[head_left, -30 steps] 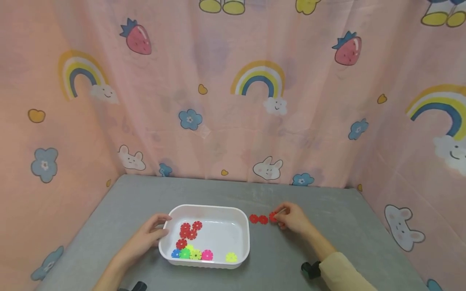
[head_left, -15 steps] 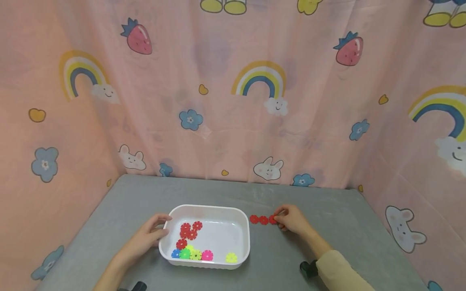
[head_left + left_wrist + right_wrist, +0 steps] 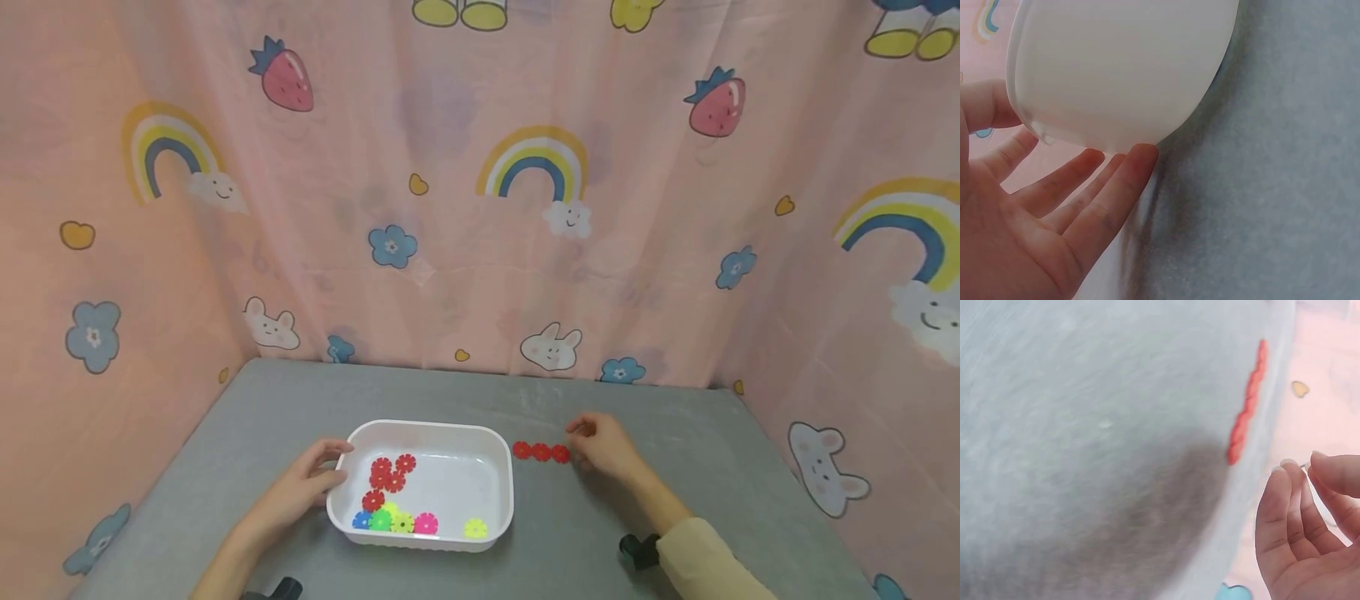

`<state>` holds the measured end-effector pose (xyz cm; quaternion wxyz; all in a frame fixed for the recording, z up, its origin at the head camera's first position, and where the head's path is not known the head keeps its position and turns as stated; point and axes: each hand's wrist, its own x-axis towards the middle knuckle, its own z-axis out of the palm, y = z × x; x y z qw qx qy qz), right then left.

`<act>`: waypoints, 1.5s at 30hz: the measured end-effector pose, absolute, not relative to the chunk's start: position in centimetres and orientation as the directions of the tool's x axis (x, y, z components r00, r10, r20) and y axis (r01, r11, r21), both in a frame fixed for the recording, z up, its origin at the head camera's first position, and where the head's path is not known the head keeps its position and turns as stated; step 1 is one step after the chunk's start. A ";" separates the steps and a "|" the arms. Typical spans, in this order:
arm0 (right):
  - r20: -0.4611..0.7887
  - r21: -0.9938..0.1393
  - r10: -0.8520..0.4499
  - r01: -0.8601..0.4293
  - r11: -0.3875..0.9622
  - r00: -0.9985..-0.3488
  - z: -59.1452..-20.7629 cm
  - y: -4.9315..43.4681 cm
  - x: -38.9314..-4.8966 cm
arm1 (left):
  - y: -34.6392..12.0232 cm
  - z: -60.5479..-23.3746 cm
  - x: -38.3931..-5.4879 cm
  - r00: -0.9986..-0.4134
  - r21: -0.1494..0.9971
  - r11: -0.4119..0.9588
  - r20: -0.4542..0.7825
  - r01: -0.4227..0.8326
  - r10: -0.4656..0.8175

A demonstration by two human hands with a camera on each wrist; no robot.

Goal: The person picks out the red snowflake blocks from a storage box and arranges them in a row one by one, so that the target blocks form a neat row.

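At the left end of a white tray (image 3: 467, 547), my left hand (image 3: 296, 483) rests with its fingers and thumb at the rim and outer wall. The left wrist view shows fairly straight fingers (image 3: 1119, 194) against the outside of that wall. To the tray's right, a row of three red flower-shaped plastic discs (image 3: 542, 452) lies on the table, edge to edge. Beside the right-hand disc is my right hand (image 3: 606, 447), slightly raised, its fingers loosely bent. In the right wrist view nothing shows between thumb and fingertips, and the red row appears nearly edge-on.
Inside the tray are several more red discs (image 3: 381, 476), with blue, green (image 3: 380, 521), yellow (image 3: 476, 528) and pink (image 3: 426, 523) ones along its near side. A grey cloth-like surface covers the table (image 3: 570, 550). A pink patterned curtain (image 3: 450, 292) encloses the back and sides.
The red disc held by my right hand has joined the other two in a row. My right hand has let go and lifted slightly. The left hand stays at the tray.
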<state>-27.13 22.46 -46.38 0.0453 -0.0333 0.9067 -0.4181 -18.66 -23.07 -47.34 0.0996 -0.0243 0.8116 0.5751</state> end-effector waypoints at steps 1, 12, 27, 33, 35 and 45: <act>-0.040 -0.757 -0.105 -0.038 0.652 -0.994 -46.1 22.3 -27.0 | -23.1 -47.4 -18.7 -0.979 0.930 0.335 -0.188 -0.153 0.076; 0.092 -0.719 -0.110 -0.142 0.680 -0.990 -42.8 19.2 -25.2 | -23.1 -47.7 -18.7 -0.981 0.932 0.331 -0.181 -0.150 0.065; 0.182 -0.749 -0.224 -0.282 0.600 -0.958 -41.5 12.5 -22.1 | -23.3 -48.1 -19.0 -0.982 0.935 0.330 -0.164 -0.127 0.088; 0.225 -0.751 -0.306 -0.365 0.550 -0.925 -41.7 10.6 -21.4 | -23.4 -48.2 -19.1 -0.983 0.939 0.324 -0.155 -0.115 0.100; 0.229 -0.757 -0.334 -0.383 0.530 -0.914 -41.8 10.0 -21.3 | -23.3 -48.1 -19.1 -0.983 0.938 0.324 -0.160 -0.122 0.093; 0.174 -0.772 -0.405 -0.380 0.509 -0.898 -42.5 6.7 -20.6 | -23.2 -47.9 -18.9 -0.981 0.932 0.336 -0.172 -0.133 0.089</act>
